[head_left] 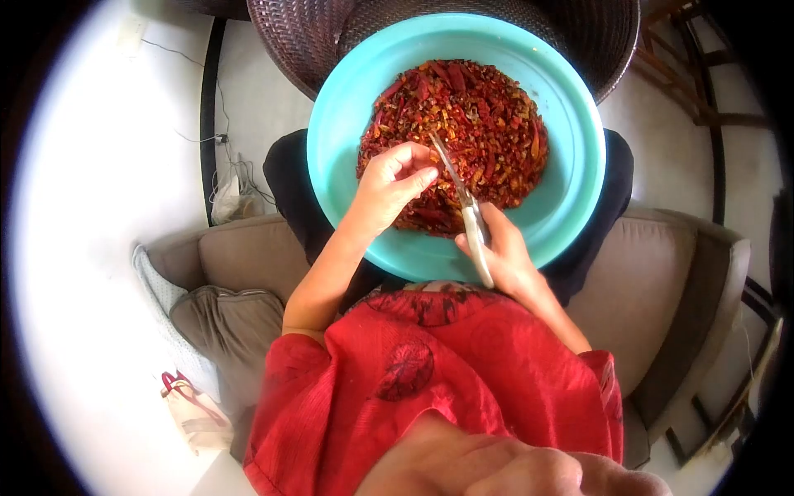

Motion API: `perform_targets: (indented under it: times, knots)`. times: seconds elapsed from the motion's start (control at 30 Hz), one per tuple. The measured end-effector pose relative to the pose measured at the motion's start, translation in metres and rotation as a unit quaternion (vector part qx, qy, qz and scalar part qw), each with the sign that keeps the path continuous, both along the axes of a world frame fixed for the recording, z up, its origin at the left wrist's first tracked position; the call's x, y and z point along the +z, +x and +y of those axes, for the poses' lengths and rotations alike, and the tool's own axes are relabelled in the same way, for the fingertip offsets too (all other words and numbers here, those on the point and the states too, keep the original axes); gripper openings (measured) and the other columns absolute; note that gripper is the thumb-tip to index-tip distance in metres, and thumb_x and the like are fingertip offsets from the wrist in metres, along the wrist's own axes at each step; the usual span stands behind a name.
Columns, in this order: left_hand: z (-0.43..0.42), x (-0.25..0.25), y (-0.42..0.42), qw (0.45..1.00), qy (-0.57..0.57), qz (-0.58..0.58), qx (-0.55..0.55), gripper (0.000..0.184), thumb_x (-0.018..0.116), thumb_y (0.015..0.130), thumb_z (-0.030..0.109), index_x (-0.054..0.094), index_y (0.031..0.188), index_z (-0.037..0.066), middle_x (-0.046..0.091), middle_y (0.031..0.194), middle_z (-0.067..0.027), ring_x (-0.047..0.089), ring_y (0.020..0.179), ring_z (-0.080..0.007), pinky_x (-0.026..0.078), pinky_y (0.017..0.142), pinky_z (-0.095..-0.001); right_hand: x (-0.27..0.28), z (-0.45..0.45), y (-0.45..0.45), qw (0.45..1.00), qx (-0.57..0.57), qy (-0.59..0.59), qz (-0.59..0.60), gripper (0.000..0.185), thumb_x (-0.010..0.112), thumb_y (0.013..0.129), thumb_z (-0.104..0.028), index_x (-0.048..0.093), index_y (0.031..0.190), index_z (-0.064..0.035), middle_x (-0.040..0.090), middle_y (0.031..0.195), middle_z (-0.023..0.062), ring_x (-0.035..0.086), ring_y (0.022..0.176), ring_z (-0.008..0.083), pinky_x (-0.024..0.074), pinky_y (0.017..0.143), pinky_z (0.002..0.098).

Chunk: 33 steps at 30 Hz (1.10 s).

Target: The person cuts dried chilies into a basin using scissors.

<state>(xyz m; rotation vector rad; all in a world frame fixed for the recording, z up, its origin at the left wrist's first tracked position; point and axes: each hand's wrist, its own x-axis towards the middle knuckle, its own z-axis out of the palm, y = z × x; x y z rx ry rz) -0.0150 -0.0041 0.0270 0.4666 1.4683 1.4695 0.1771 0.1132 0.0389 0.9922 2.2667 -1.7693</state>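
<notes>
A wide turquoise basin [575,165] rests on my lap, holding a heap of cut dried red chilies [488,124] with some longer pieces among the bits. My right hand [506,252] grips a pair of scissors [471,217] by pale handles, the blades pointing up and to the left over the heap. Beside the blades, my left hand [393,183] is closed in a pinch, thumb and forefinger close together. Whatever lies between those fingertips is too small to make out.
A dark woven basket [289,41] stands behind the basin. I sit on a beige sofa [645,248], with a brown cushion [227,322] at the left. A cloth bag [194,413], cables [222,140] and a wooden frame [678,74] are around on the floor.
</notes>
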Motion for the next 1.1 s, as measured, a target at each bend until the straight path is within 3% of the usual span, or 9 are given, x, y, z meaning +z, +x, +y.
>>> perform_targets:
  times: [0.07,0.4,0.57,0.9,1.1]
  knots:
    - [0.001,-0.002,0.001,1.0,0.002,0.012,0.018,0.015,0.066,0.092,0.007,0.063,0.106,0.002,0.063,0.088,0.0022,0.054,0.074,-0.0037,0.043,0.063,-0.0199,-0.004,0.001,0.0,0.999,-0.003,-0.036,0.001,0.041,0.074,0.083,-0.034,0.059,0.098,0.0005,0.063,0.081,0.0201,0.062,0.075,0.0295,0.0483,0.07,0.0407]
    - [-0.001,-0.002,-0.006,0.997,0.027,-0.052,0.043,0.014,0.066,0.093,0.009,0.063,0.105,0.002,0.063,0.088,0.001,0.054,0.075,-0.0043,0.044,0.066,-0.0202,-0.013,0.001,0.003,0.995,-0.002,-0.097,0.022,0.041,0.074,0.084,-0.036,0.058,0.093,0.0007,0.062,0.078,0.0173,0.058,0.069,0.0277,0.0476,0.067,0.0391]
    - [0.001,0.003,-0.002,0.997,0.022,-0.019,0.072,0.014,0.066,0.093,0.008,0.063,0.105,0.002,0.063,0.09,0.0011,0.055,0.079,-0.0046,0.045,0.069,-0.0201,-0.007,0.0,-0.003,0.999,0.039,0.024,0.008,0.049,0.075,0.082,-0.041,0.056,0.099,0.0009,0.062,0.082,0.0185,0.062,0.075,0.0322,0.0479,0.07,0.0415]
    - [-0.002,-0.003,-0.004,0.998,0.016,-0.024,0.052,0.012,0.066,0.092,0.012,0.063,0.102,0.007,0.065,0.093,0.0002,0.057,0.081,-0.006,0.045,0.071,-0.0211,-0.011,0.001,0.0,0.998,0.039,-0.042,-0.008,0.045,0.074,0.083,-0.041,0.058,0.094,-0.0001,0.061,0.081,0.0194,0.062,0.075,0.0332,0.0481,0.07,0.0425]
    - [-0.003,-0.005,-0.007,0.998,0.028,-0.01,0.049,0.009,0.066,0.092,0.012,0.061,0.099,0.008,0.064,0.092,0.0014,0.056,0.08,-0.006,0.045,0.071,-0.0211,-0.007,-0.002,-0.001,0.998,0.054,0.024,0.027,0.046,0.072,0.084,-0.042,0.057,0.097,0.0,0.062,0.083,0.0192,0.062,0.076,0.0327,0.0481,0.07,0.042]
